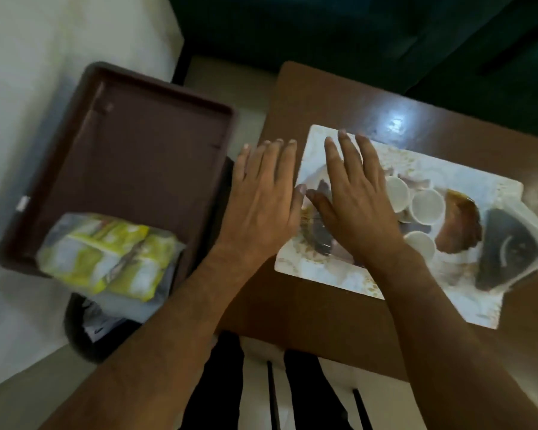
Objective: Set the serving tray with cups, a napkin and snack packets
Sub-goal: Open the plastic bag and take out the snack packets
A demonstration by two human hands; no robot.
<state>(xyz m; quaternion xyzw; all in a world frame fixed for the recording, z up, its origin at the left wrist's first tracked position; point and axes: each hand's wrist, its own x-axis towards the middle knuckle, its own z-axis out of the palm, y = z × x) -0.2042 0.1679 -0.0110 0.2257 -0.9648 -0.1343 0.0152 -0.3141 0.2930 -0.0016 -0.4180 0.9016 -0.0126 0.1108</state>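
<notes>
Currently both hands hover flat, palms down, at the near left end of the patterned tray (348, 280), which lies on the brown bench (323, 305). Left hand (261, 206): fingers straight and together, nothing held, placed over the gap between bench edge and the second tray. Right hand (354, 206): fingers straight and slightly spread, nothing held, over the patterned tray's left half; contact with the surface beneath cannot be told because of blur.

Task items. White cups (416, 209) stand clustered mid-tray, just beside the right hand's outer edge, on its right. A dark folded piece, possibly the napkin (510, 249), lies at the tray's far right end, partly over the rim. Yellow-green snack packets (106, 256) sit on the near corner of the brown tray (137, 150), which rests on a white surface to the left, apart from the bench.

Key relation: the packets lie to the left of both grips and toward the body, and the left hand is clearly nearer. The patterned tray's long axis runs left-far to right-near.

Judgement: the packets are not yet on the serving tray; a left-hand reach down-left, then carry rightward, seems the shortest route.
</notes>
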